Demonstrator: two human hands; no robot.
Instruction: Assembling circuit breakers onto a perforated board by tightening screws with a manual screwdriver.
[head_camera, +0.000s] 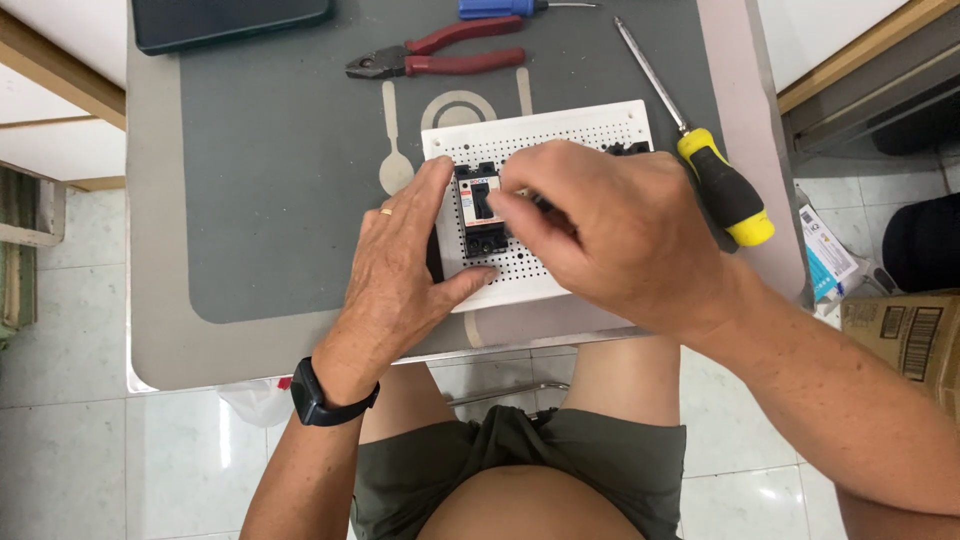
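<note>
Left hand (395, 275): laid flat on the left edge of the white perforated board (560, 135); the fingers are held close together and straight, the thumb is spread out along the near edge of the board, and nothing is gripped. A ring is worn on one finger and a black wristwatch (315, 395) on the wrist.

Right hand (610, 230): placed over the middle of the board; the fingertips are curled and bunched against the right side of the circuit breaker (482, 210). Whether something small is pinched between them cannot be told.

Circuit breaker: a small black and white unit, set upright on the board between the two hands, touched on the left by the left index finger.

Board: rested on a grey mat (290, 180) on the table, near its near edge.

Yellow-handled screwdriver (700, 150): laid just right of the board, its tip pointed far.

Red-handled pliers (440, 58): laid on the mat, far from the board.

Blue-handled tool (500, 8): seen at the far edge.
</note>
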